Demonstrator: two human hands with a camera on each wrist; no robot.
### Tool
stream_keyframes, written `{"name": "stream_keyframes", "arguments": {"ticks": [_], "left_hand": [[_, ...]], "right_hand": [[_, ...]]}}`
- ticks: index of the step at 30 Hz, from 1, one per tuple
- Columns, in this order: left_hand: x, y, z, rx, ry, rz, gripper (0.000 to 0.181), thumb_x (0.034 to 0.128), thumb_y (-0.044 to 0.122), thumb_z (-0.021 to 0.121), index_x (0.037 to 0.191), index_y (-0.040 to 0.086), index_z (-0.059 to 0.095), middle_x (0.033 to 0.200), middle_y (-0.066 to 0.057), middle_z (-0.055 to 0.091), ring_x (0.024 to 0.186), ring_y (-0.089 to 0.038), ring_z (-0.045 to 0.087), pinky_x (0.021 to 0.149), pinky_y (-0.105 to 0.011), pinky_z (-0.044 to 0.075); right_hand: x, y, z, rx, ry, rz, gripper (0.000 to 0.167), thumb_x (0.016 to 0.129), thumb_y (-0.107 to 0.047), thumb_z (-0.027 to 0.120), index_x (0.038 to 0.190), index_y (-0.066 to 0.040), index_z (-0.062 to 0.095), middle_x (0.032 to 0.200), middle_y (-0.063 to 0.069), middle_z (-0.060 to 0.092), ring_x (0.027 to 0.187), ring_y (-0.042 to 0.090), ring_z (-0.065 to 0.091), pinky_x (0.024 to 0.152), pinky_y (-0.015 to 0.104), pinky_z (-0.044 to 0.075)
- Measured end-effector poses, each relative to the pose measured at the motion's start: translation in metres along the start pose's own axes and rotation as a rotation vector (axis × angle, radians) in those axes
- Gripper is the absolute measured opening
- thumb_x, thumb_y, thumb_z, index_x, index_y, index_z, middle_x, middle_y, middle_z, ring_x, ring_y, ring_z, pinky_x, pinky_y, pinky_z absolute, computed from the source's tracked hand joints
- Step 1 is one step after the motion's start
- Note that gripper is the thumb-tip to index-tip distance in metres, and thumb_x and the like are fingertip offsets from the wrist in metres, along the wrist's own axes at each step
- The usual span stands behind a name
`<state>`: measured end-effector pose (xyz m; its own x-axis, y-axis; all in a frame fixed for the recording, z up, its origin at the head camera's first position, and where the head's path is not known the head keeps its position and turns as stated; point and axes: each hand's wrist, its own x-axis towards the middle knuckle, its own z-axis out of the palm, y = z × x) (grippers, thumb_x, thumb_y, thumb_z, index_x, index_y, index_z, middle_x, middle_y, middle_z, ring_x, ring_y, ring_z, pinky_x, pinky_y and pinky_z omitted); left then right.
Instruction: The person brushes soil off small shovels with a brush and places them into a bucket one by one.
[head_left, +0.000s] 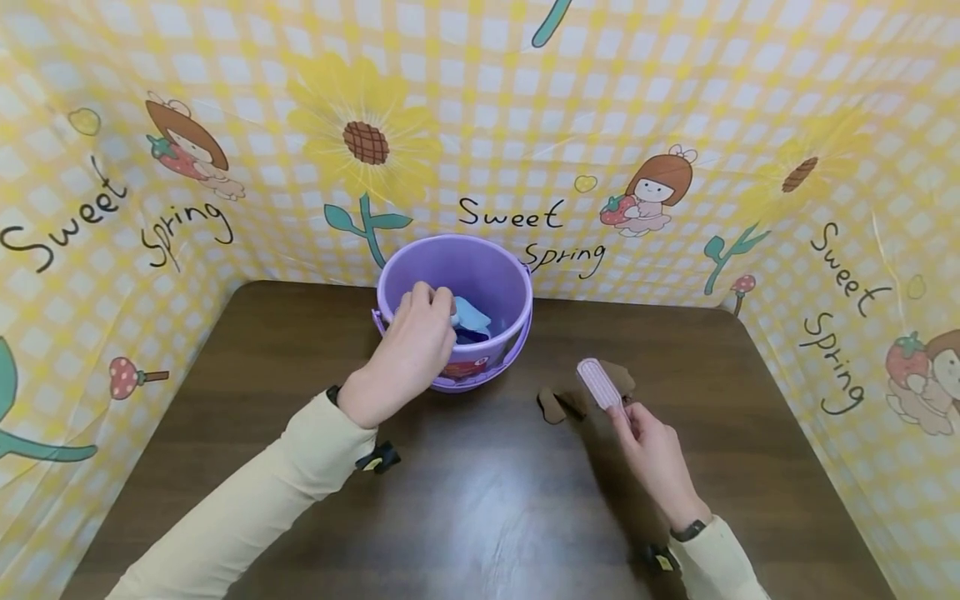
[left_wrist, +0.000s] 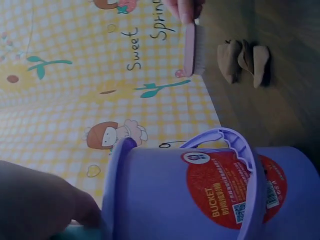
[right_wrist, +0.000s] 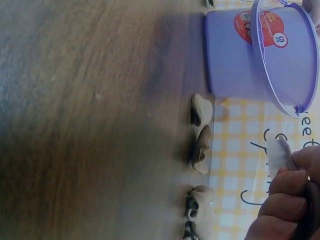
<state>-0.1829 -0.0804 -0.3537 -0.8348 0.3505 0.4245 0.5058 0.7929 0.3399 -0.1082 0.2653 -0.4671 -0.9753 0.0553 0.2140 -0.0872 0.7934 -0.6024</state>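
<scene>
A purple bucket (head_left: 480, 250) stands at the back of the table, with something light blue (head_left: 472, 317) and something dark blue (head_left: 471, 336) inside. Over its near left rim reaches my left hand (head_left: 416, 346), its fingertips down inside beside the light blue thing. Part of a teal thing (left_wrist: 77, 233) shows under that hand in the left wrist view; whether the fingers pinch it is hidden. My right hand (head_left: 660, 458) grips the handle of a pink scrub brush (head_left: 600, 383) with white bristles, held above the table on the right.
Several small brown, soft-looking pieces (head_left: 551, 406) lie on the dark wooden table (head_left: 480, 500) right of the bucket; their kind is unclear. The bucket's handle (left_wrist: 252, 200) hangs down its near side. Yellow checked cloth (head_left: 480, 125) encloses the back and sides.
</scene>
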Motion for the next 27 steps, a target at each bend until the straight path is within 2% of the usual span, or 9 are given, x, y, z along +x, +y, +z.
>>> {"name": "stream_keyframes", "arguments": {"ticks": [5,8,13,18,22,27], "left_hand": [[0.003,0.001,0.012,0.068,0.071,0.023,0.015,0.0934,-0.001,0.063,0.101,-0.005,0.051,0.089,-0.02,0.049,0.08,-0.039,0.049,0.067,-0.046,0.044],[0.004,0.001,0.016,0.068,0.082,0.018,0.014,0.0947,-0.001,0.061,0.103,-0.004,0.051,0.09,-0.02,0.049,0.081,-0.039,0.05,0.067,-0.046,0.042],[0.006,0.003,0.017,0.043,0.071,0.006,0.011,0.0985,0.001,0.061,0.106,-0.004,0.055,0.095,-0.02,0.054,0.086,-0.038,0.053,0.069,-0.046,0.043],[0.005,0.004,0.013,0.009,0.05,-0.011,0.008,0.0981,0.005,0.067,0.104,-0.001,0.066,0.099,-0.019,0.063,0.089,-0.038,0.059,0.073,-0.048,0.044],[0.004,0.005,0.01,-0.001,0.028,-0.049,0.015,0.0983,0.011,0.07,0.11,0.001,0.071,0.101,-0.017,0.072,0.093,-0.037,0.064,0.08,-0.051,0.043],[0.004,0.005,0.009,0.015,0.015,-0.074,0.019,0.1015,0.016,0.066,0.111,0.003,0.075,0.101,-0.014,0.076,0.095,-0.035,0.067,0.086,-0.055,0.04]], "right_hand": [[0.0,-0.001,0.001,0.005,-0.033,0.022,0.026,0.105,-0.025,0.064,0.088,-0.006,0.061,0.065,-0.003,0.042,0.054,0.013,0.039,0.051,0.028,0.031],[0.0,-0.001,0.002,0.004,-0.045,0.033,0.026,0.105,-0.025,0.064,0.088,-0.006,0.061,0.065,-0.002,0.043,0.055,0.014,0.04,0.051,0.028,0.032],[0.001,-0.001,0.002,0.002,-0.047,0.034,0.025,0.105,-0.025,0.064,0.088,-0.007,0.061,0.065,-0.003,0.043,0.055,0.013,0.04,0.051,0.028,0.031],[0.001,-0.003,0.001,0.002,-0.052,0.028,0.025,0.105,-0.024,0.064,0.088,-0.007,0.061,0.066,-0.002,0.043,0.056,0.014,0.041,0.052,0.028,0.032],[0.002,-0.004,0.001,0.007,-0.059,0.026,0.024,0.105,-0.024,0.065,0.088,-0.006,0.061,0.066,-0.002,0.043,0.056,0.014,0.041,0.052,0.027,0.032],[0.001,-0.004,0.0,0.014,-0.07,0.024,0.024,0.105,-0.024,0.064,0.09,-0.006,0.062,0.067,-0.002,0.044,0.057,0.013,0.041,0.051,0.027,0.032]]}}
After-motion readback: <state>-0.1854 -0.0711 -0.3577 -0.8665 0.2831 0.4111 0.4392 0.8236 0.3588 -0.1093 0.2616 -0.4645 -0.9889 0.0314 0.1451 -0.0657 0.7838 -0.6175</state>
